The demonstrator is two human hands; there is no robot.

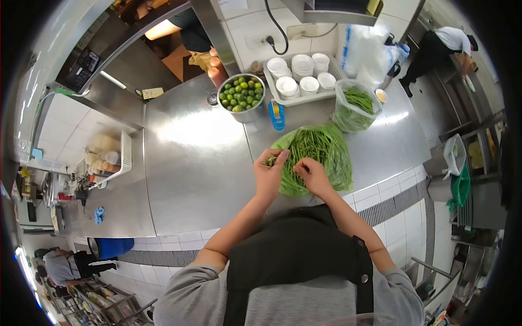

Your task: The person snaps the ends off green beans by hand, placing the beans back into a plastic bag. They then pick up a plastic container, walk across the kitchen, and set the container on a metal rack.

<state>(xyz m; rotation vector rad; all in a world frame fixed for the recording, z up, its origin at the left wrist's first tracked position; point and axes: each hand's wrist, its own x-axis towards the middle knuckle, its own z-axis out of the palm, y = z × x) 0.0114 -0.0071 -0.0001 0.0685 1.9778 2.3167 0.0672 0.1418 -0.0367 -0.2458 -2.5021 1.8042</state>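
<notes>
Left hand (270, 174): at frame centre we see thumb and fingers pinched shut on a few ends of the long beans (319, 151).
Right hand (312, 175): just beside it, fingers curled onto the heap; we cannot tell whether it grips any.
Long beans: heaped on a green plastic bag (290, 186) on the steel counter (196, 163), right of centre.
Behind, upper centre: we note a bowl of limes (241, 92) and a tray of white cups (302, 76).

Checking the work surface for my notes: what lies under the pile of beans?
A green plastic bag shows round the beans, on the steel counter. The beans cover its middle; the left hand and right hand cover its near edge.
</notes>
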